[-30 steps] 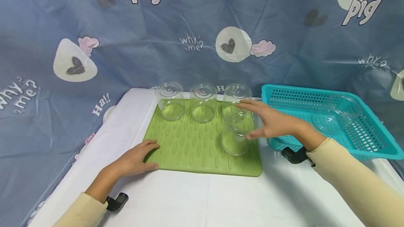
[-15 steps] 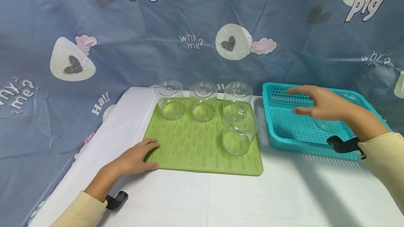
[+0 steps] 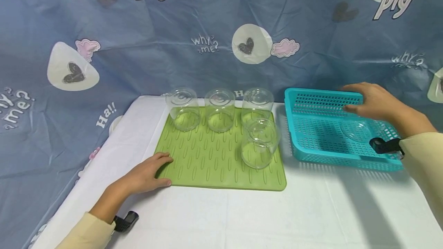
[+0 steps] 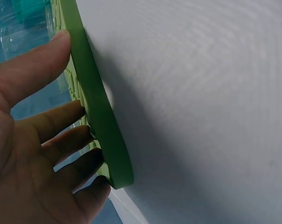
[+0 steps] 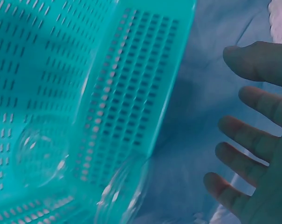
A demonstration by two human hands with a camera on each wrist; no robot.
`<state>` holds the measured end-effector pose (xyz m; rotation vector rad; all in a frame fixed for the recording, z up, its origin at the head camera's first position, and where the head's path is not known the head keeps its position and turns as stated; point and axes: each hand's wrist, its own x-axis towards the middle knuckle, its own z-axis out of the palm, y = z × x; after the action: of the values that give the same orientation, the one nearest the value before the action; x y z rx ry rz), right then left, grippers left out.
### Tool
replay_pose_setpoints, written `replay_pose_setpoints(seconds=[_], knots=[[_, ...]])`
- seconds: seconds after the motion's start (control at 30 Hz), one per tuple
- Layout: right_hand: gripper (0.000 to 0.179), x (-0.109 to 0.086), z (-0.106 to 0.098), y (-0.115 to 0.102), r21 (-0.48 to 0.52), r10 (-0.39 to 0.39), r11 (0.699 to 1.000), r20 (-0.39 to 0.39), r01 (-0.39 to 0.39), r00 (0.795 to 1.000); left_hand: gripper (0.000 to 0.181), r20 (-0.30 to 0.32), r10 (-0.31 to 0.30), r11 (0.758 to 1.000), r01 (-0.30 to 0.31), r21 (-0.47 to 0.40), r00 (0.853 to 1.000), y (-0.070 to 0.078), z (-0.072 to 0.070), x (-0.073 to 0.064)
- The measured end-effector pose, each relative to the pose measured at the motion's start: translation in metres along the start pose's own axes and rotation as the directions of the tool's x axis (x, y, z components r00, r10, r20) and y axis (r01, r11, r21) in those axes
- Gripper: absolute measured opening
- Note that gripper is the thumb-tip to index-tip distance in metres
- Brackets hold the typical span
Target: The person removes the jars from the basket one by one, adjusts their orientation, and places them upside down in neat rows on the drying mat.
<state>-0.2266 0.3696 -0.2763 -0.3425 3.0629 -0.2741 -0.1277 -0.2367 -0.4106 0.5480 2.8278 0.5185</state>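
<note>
My left hand (image 3: 143, 175) rests at the left edge of the green ribbed mat (image 3: 207, 168), fingers spread loosely. In the left wrist view, the fingertips of that hand (image 4: 33, 140) touch the mat's edge (image 4: 96, 98). My right hand (image 3: 377, 101) hovers over the right part of the turquoise basket (image 3: 346, 158), holding nothing, thumb and fingers apart. Under it, a clear cup (image 3: 358, 130) lies in the basket, partly hidden by the hand. Three clear cups stand in the mat's back row: left (image 3: 183, 110), middle (image 3: 220, 110), right (image 3: 257, 105). Another clear cup (image 3: 257, 149) stands before the right one.
The basket stands just right of the mat on a white cloth (image 3: 242, 218). A blue printed curtain (image 3: 173, 60) hangs right behind the mat and basket. Black wrist cameras (image 3: 384, 146) sit on both wrists.
My right hand has moved away from the front cup, rightward over the basket. That cup stays standing on the mat. My left hand keeps its place at the mat's edge.
</note>
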Motion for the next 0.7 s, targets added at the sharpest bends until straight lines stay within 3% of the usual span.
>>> replay_pose_setpoints(seconds=[0.33,0.5,0.7], knots=[[0.080,-0.007,0.005,0.044,0.022,0.115,0.993,0.046,-0.116,0.992,0.066,-0.007,-0.005,1.000,0.005,0.005,1.000,0.000,-0.001,0.000],[0.100,-0.011,0.013,0.058,0.033,0.212,0.976,0.082,-0.215,0.974,0.066,-0.002,-0.011,1.000,0.011,0.004,1.000,0.001,0.000,-0.001],[0.116,-0.019,0.022,0.064,0.114,0.302,0.943,0.095,-0.312,0.948,0.068,0.002,-0.006,1.000,0.006,0.003,1.000,0.002,0.000,-0.001]])
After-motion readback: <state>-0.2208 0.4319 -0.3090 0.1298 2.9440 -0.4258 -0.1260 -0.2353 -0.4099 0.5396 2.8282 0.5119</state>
